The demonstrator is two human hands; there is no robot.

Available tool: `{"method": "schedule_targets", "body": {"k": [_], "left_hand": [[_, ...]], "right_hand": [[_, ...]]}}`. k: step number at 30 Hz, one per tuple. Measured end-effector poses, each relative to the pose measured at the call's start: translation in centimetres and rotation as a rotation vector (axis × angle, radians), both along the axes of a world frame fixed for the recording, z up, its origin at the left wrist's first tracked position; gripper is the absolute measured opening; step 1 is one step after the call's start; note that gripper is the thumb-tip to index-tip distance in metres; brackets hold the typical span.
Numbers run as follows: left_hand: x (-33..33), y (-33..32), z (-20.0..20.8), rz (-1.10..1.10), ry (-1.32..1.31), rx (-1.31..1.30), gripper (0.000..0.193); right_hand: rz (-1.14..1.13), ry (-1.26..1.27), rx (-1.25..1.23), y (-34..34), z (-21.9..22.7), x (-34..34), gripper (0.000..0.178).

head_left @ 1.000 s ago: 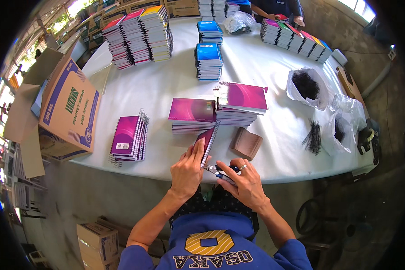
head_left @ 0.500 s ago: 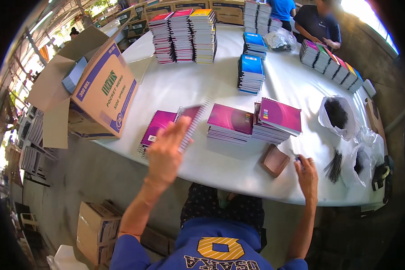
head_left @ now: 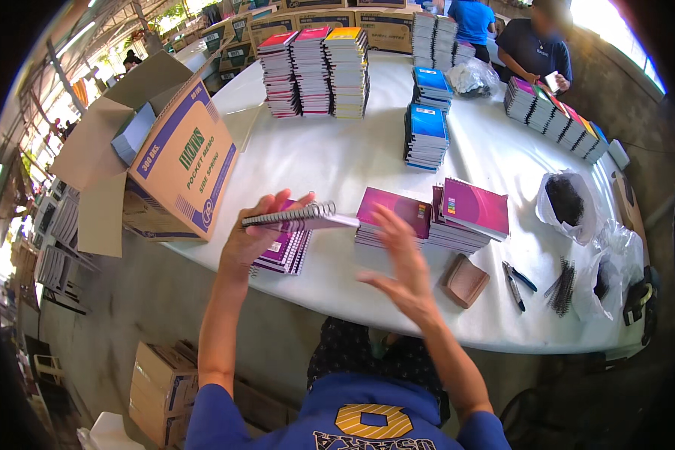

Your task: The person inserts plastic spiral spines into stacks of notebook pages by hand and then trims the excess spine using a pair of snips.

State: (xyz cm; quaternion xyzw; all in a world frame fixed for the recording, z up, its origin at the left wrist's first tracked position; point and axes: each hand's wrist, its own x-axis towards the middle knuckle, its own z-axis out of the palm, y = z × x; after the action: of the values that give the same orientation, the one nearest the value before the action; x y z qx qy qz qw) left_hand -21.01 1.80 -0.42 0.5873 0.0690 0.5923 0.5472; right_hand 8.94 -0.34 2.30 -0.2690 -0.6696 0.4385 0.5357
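Part of the work looks done: a small pile of coil-bound purple notebooks (head_left: 286,249) lies at the near left of the table (head_left: 330,296), while the middle stack (head_left: 392,208) and the right stack (head_left: 475,206) of purple books show no coils from here, so they seem left to bind. The left hand (head_left: 240,241) grips one spiral notebook (head_left: 319,223) above the bound pile; the right hand (head_left: 403,274) is spread wide and holds nothing, near the notebook's right end. Pliers (head_left: 514,289) lie apart at the near right. The held notebook appears nearly edge-on, with pale pages, grey loops along its spine and its cover mostly hidden.
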Motion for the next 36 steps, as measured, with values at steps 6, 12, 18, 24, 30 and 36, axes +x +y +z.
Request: {"method": "schedule_targets", "body": {"k": [6,12,18,24,30,36], "left_hand": [[-1.3,1.4,2.1,0.103,-0.082,-0.254,0.076],[-6.2,0.0,-2.6,0.562,0.706,-0.628,0.066],[-4.3,0.6,-2.0,0.649,0.667,-0.720,0.065],[-2.7,1.0,-2.6,0.976,1.187,-0.552,0.062],[7.5,-1.8,-0.8,1.030,0.908,-0.113,0.062],[19.4,-2.9,-1.4,0.590,0.113,-0.681,0.055]], "right_hand": [[0.223,0.100,0.097,3.8,-1.0,-10.1,0.044],[0.028,-0.544,0.713,4.0,-4.5,-10.8,0.029],[-0.422,-0.682,0.556,6.7,-5.8,-0.2,0.032],[-0.452,-0.949,0.614,7.2,-8.2,3.0,0.045],[-0.392,-0.949,0.639,7.6,-6.6,3.8,0.054],[-0.572,-0.770,0.566,-1.3,-5.7,-0.4,0.046]]}}
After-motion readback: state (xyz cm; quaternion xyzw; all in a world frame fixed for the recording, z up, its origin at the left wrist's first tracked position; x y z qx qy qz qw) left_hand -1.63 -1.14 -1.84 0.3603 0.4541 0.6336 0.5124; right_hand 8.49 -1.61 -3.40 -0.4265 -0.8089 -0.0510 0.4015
